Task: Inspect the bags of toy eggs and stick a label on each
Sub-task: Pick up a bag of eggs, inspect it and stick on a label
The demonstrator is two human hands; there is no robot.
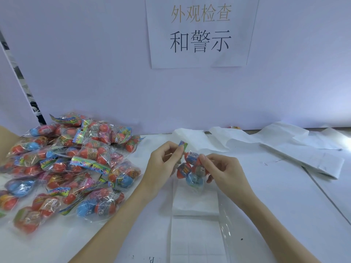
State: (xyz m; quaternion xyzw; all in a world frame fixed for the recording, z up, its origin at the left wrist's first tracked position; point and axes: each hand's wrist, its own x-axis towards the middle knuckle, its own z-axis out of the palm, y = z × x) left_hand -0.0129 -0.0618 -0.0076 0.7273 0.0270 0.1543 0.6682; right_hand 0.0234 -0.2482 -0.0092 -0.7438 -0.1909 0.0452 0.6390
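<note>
Fingers (177, 151) of the left hand (161, 168) pinch the coloured header strip at the top of one bag of toy eggs (191, 168); fingers of the right hand (222, 171) are curled and pinch the same bag at its side, near the upper red egg. Bag held clear of the table (275, 205), above a white paper stack (195, 200). Eggs visible inside: three red, one blue. Table surface white; a clear plastic sheet (225, 224) lies just right of the stack. Left of the hands: a loose pile of bagged eggs (66, 164), overlapping, too many to count exactly, well over a dozen. Far right: crumpled white paper sheets (284, 141). Behind the table: a pale partition wall (95, 63) carrying one paper sign (200, 33) printed with two lines of Chinese characters.
</note>
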